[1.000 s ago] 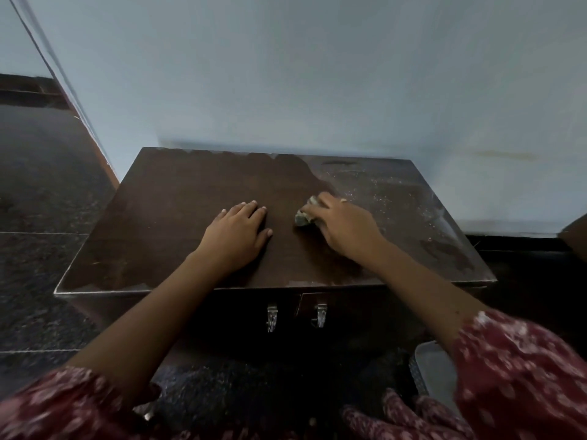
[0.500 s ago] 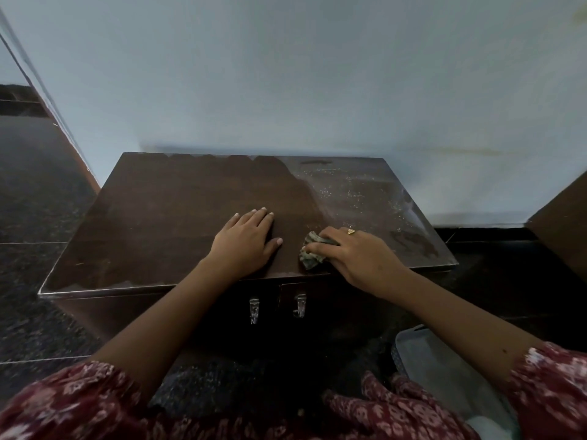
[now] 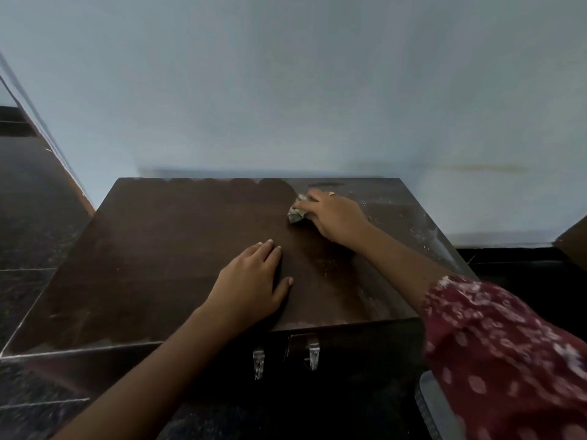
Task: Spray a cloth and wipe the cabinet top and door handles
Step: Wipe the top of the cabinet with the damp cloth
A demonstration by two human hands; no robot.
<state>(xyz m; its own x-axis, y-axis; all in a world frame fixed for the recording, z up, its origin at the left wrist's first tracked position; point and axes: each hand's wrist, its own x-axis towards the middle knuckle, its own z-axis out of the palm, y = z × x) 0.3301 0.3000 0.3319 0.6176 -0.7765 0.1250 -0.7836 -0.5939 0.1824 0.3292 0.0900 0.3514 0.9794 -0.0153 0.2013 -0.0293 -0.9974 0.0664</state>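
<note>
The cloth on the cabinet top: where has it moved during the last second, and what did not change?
The right hand pushed the cloth away from the front edge toward the back of the cabinet top, near the wall, along the border of the dusty right part. It kept its hold on the cloth throughout. The left hand stayed flat on the top near the front, and the two door handles remain untouched.

I see a pale blue wall [image 3: 286, 90] filling the upper part of my view, with a faint yellowish streak [image 3: 476, 168] low on its right side. Dark speckled floor tiles [image 3: 28, 217] stretch away on the left, split by thin light grout lines. At the bottom right, a grey tray-like object [image 3: 436, 411] lies on the floor, partly hidden behind a red patterned sleeve [image 3: 495, 350].
</note>
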